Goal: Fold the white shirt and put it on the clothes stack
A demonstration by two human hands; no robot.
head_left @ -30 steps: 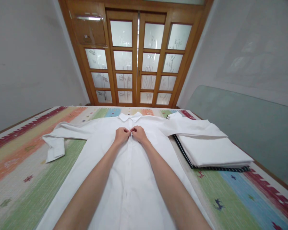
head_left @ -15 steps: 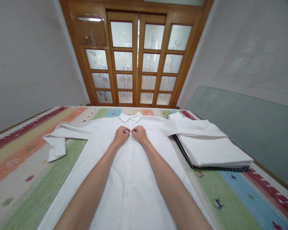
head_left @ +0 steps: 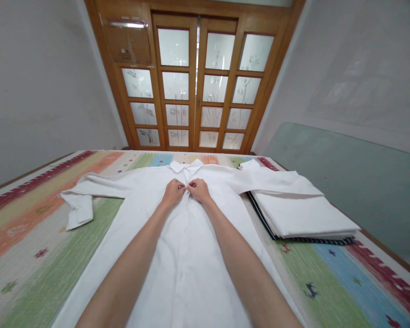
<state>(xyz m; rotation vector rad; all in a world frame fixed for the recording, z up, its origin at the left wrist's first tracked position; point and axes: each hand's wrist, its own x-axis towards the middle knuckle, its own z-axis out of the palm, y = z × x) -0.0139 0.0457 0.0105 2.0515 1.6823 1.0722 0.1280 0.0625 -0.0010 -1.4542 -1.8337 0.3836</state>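
Note:
A white long-sleeved shirt (head_left: 146,182) lies front up in front of me, its collar (head_left: 186,167) at the far end and its sleeves spread to both sides. At the button placket just below the collar, my left hand (head_left: 174,191) pinches the fabric between thumb and fingers. Close against it, my right hand (head_left: 198,188) pinches the other side of the placket, fingertips nearly meeting. Any button between them is too small to make out. The cloth around the placket is slightly lifted and creased.
To the right is a stack of folded clothes (head_left: 304,218), white on top with dark striped cloth beneath; the shirt's right-hand sleeve lies over it. A colourful striped cloth (head_left: 37,237) covers the table. Beyond stand wood-framed glass doors (head_left: 194,82); a pale green panel (head_left: 345,173) leans at right.
Both hands stay at the same spot on the placket, with small finger shifts. The fabric below them is a little more pulled up and creased.

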